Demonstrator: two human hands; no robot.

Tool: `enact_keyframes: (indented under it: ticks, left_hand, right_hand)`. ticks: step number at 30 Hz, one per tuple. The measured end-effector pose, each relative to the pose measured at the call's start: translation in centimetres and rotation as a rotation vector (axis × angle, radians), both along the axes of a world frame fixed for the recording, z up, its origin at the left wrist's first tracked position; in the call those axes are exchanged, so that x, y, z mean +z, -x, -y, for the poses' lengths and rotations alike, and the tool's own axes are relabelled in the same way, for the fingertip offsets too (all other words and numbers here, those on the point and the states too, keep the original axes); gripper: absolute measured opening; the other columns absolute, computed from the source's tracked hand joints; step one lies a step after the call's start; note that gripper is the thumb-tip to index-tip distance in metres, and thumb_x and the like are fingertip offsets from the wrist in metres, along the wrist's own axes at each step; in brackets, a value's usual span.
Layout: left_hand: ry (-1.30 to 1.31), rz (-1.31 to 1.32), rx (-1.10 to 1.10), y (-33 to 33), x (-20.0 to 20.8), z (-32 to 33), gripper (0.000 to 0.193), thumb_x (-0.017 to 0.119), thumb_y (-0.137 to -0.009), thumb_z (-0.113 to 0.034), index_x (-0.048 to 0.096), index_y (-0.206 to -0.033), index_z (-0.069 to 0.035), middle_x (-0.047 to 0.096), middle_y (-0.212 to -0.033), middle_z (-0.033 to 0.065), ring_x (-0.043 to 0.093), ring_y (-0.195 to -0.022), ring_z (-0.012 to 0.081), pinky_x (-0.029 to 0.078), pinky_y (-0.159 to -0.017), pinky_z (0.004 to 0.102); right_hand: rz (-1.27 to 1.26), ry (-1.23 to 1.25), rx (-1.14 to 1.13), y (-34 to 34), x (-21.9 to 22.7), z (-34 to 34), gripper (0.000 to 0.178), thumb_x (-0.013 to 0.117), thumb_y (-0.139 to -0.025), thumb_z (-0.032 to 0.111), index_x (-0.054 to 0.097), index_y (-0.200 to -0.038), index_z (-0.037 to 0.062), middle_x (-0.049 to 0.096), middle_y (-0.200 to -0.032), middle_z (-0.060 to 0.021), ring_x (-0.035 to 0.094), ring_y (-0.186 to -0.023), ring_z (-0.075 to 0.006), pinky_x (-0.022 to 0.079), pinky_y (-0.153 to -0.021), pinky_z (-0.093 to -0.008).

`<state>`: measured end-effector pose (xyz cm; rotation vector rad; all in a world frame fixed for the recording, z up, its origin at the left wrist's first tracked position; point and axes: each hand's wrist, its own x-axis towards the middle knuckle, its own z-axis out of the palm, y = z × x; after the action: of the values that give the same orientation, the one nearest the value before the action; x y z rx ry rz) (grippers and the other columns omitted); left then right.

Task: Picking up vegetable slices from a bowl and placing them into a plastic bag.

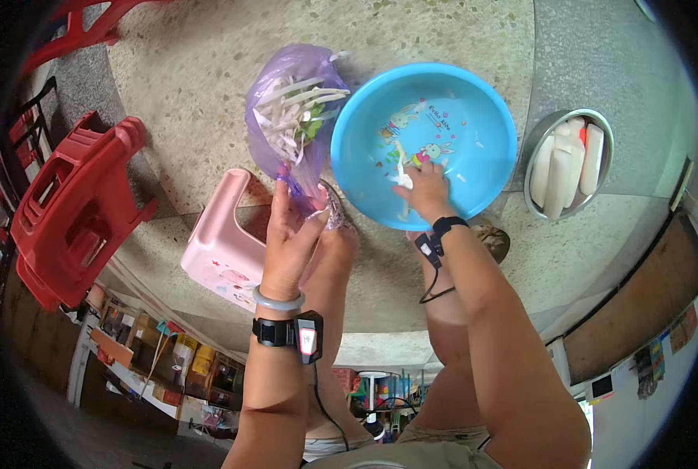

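A thin purple plastic bag lies on the floor, its mouth showing a heap of white peel strips with some green leaf. My left hand is closed on the gathered near edge of this bag. To its right stands a light blue basin with cartoon rabbits printed inside. Down in the basin, my right hand has thumb and fingers around a small clump of white peel. Other thin peel scraps cling to the basin's bottom. Part of my right hand's grip is hidden from above.
At right, a metal bowl holds several long white peeled vegetables and something red. A pink plastic stool stands left of my left hand, with red stools farther left. My legs flank the basin's near side.
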<state>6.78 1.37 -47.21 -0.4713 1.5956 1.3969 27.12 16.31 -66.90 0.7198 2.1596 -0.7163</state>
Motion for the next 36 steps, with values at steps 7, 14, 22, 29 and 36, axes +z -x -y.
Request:
enact_keyframes:
  ticks: [7, 14, 22, 29, 36]
  left_hand:
    - [-0.001, 0.003, -0.006, 0.3, 0.3, 0.3, 0.076, 0.059, -0.085, 0.004, 0.02, -0.149, -0.008, 0.055, -0.106, 0.0045, 0.051, -0.1, 0.0122, 0.043, -0.089, 0.0268]
    - [0.013, -0.013, -0.011, 0.3, 0.3, 0.7, 0.075, 0.06, -0.085, 0.003, 0.021, -0.148, -0.008, 0.053, -0.099, 0.0027, 0.051, -0.094, 0.0115, 0.043, -0.085, 0.0249]
    - [0.011, -0.007, 0.048, 0.1, 0.1, 2.3, 0.076, 0.064, -0.083, -0.002, 0.025, -0.148, -0.01, 0.057, -0.098, 0.0023, 0.053, -0.092, 0.0112, 0.044, -0.084, 0.0251]
    - [-0.017, 0.041, 0.18, 0.2, 0.4, 2.6, 0.077, 0.058, -0.083, 0.009, 0.021, -0.148, -0.007, 0.051, -0.104, 0.0037, 0.05, -0.096, 0.0114, 0.045, -0.082, 0.0235]
    - [0.014, -0.051, 0.21, 1.6, 1.0, 4.5, 0.071, 0.059, -0.084, 0.006, 0.024, -0.145, -0.003, 0.054, -0.102, 0.0059, 0.054, -0.095, 0.0127, 0.048, -0.083, 0.0251]
  right_hand:
    - [0.193, 0.28, 0.127, 0.2, 0.4, 1.9, 0.033, 0.068, -0.076, 0.024, 0.066, -0.109, 0.0212, 0.051, -0.117, -0.0124, 0.052, -0.108, -0.0338, 0.046, -0.089, -0.0438]
    - [0.21, 0.381, 0.095, -1.5, -1.4, 0.8, 0.044, 0.07, -0.071, 0.018, 0.065, -0.115, 0.0191, 0.059, -0.111, -0.0157, 0.059, -0.102, -0.0323, 0.049, -0.085, -0.0408]
    - [0.247, 0.864, -0.537, 9.3, 5.9, -3.2, 0.034, 0.062, -0.074, 0.015, 0.064, -0.106, 0.0033, 0.065, -0.092, -0.0077, 0.062, -0.081, -0.0163, 0.051, -0.064, -0.0286]
    - [-0.592, 0.433, 0.155, 22.0, 8.5, 4.5, 0.03, 0.066, -0.07, 0.011, 0.064, -0.101, 0.0078, 0.056, -0.116, -0.0177, 0.053, -0.109, -0.0354, 0.046, -0.088, -0.0427]
    - [-0.777, 0.328, -0.09, 21.8, 9.8, 2.8, 0.017, 0.061, -0.08, 0.009, 0.065, -0.096, 0.0061, 0.063, -0.098, -0.0146, 0.061, -0.093, -0.0316, 0.049, -0.079, -0.0388]
